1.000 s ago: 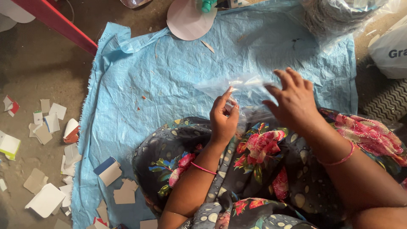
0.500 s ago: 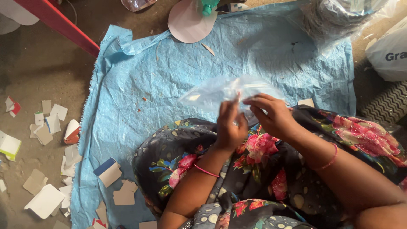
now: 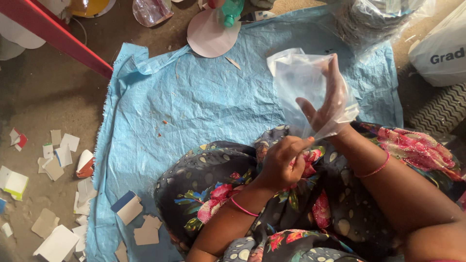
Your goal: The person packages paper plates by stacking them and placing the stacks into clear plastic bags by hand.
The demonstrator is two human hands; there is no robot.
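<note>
Head view looks down on a wide blue sheet [image 3: 194,106] spread over the ground, stretching ahead of both hands and off to their left. On it, beyond the hands, lies a round pale card disc [image 3: 212,36], and further left of the left hand card scraps [image 3: 58,160] litter the bare floor. Over the person's lap a floral cloth [image 3: 233,184] bunches under the wrists. A clear plastic bag [image 3: 303,77] stands up just in front of the lap, and the right hand [image 3: 326,104] is pushed inside it, fingers spread wide and straight, the film stretched over them. Just below, the left hand [image 3: 281,162] is closed tight, pinching the bag's lower edge at the mouth (the exact fold is hard to make out). Judging from the taut film, a hard pull by either hand could tear the thin plastic at the pinch, or the edge could slip free and the bag slide off the fingers.
</note>
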